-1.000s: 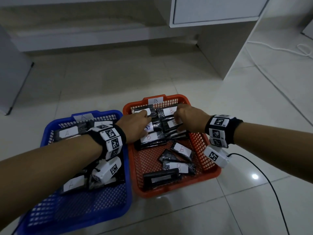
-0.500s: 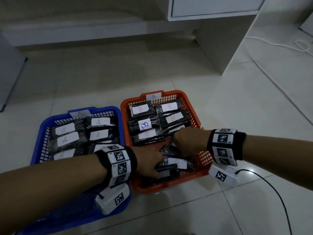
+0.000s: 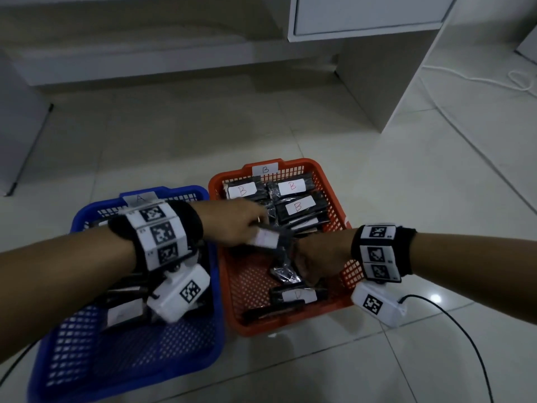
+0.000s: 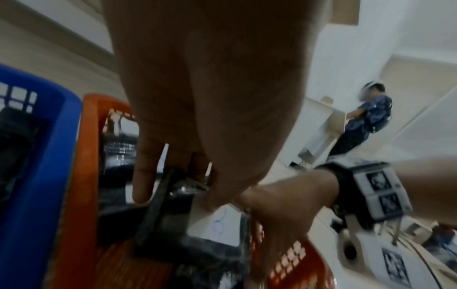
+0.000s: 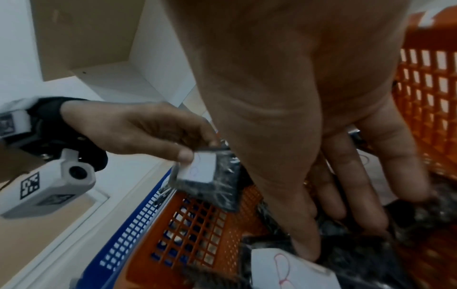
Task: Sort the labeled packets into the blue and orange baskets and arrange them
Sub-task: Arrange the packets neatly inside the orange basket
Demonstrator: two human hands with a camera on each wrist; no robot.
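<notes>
Pinching a labelled black packet [image 3: 268, 238] by one end between thumb and fingers of the left hand [image 3: 232, 225], held clear above the orange basket [image 3: 334, 193], probably to carry it to the tidy B rows beyond. Just right of that grip, right hand [image 3: 319, 257] reaching down with fingers [image 5: 351, 187] straightened onto loose packets [image 3: 293, 295], not clasping any. Blue basket [image 3: 174, 191] alongside, left.

Your left hand [image 3: 232, 225] pinches a packet [image 3: 268, 238] between thumb and fingers [image 5: 184, 155], while your right hand [image 3: 319, 257] reaches down, fingers spread.
</notes>
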